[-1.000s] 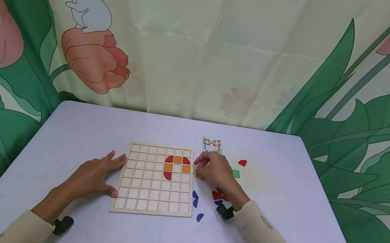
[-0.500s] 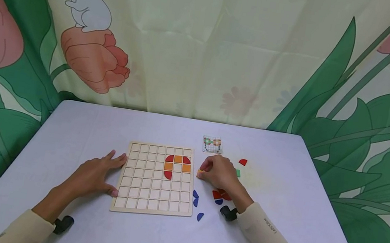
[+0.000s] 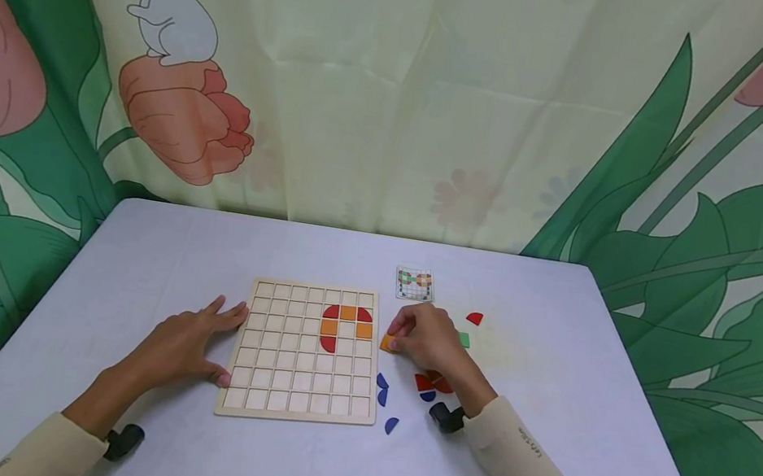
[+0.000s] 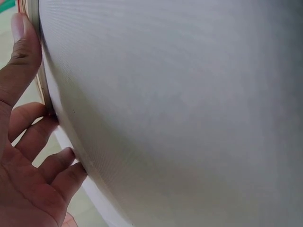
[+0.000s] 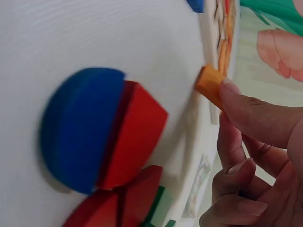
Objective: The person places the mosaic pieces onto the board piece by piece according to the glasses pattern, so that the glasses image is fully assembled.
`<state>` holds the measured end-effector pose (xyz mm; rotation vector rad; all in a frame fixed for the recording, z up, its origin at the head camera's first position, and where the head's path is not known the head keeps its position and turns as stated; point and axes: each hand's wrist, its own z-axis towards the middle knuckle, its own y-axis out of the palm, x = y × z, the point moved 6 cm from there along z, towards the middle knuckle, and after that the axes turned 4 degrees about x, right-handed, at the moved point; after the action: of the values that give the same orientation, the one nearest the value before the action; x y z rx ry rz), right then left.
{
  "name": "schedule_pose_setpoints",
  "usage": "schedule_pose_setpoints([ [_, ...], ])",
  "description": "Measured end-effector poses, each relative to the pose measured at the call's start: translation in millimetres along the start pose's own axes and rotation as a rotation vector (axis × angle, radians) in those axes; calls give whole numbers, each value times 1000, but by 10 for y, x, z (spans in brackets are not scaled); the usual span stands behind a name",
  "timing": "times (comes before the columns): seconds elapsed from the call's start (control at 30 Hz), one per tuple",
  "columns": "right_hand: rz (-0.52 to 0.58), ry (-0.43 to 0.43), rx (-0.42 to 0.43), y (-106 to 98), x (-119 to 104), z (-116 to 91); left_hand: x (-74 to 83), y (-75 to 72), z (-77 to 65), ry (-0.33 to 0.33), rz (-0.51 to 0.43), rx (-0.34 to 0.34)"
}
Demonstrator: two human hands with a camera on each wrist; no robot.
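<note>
A wooden grid board [image 3: 279, 379] lies in the middle of the table in the head view. Several red rounded pieces and orange squares sit in its upper right cells. My left hand [image 3: 184, 340] rests against the board's left edge, thumb and fingers spread apart. Beyond the right edge, my right hand [image 3: 429, 337] pinches an orange square block [image 5: 209, 86] between thumb and fingers, close beside the board. In the right wrist view a blue half-circle piece [image 5: 80, 127] and a red piece [image 5: 137, 137] lie on the table near that hand.
A small pattern card [image 3: 415, 283] lies behind the right hand. Nearby are a red quarter-circle [image 3: 475, 318] and a green square [image 3: 464, 339], partly hidden by the hand. Loose blue half-circles [image 3: 391, 425] lie right of the board. A floral curtain [image 3: 401, 109] hangs behind the table.
My right hand has shifted slightly right from the board's edge and now pinches the orange block, which shows at its fingertips. The pattern card is fully uncovered. The left hand stays put.
</note>
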<state>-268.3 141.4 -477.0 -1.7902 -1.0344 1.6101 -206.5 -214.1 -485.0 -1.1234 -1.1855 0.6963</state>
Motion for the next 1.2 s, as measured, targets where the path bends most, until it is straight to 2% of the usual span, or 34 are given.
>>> schedule_pose_setpoints([
  [0.27, 112, -57, 0, -57, -85, -3, -8, 10, 4, 0, 7, -1],
  [0.53, 174, -180, -69, 82, -320, -38, -1, 6, 1, -5, 19, -2],
  [0.67, 160, -201, -92, 184, -416, -30, -6, 20, 8, -10, 18, -6],
  [0.77, 127, -179, -101, 249, -471, -25, -15, 36, 8, -17, 13, -12],
  [0.9, 81, -151, -92, 307, -521, -18, -18, 35, 2, -15, 11, -10],
  [1.2, 3, -154, -77, 390, -576, 2, -13, 11, 3, -12, 10, -5],
])
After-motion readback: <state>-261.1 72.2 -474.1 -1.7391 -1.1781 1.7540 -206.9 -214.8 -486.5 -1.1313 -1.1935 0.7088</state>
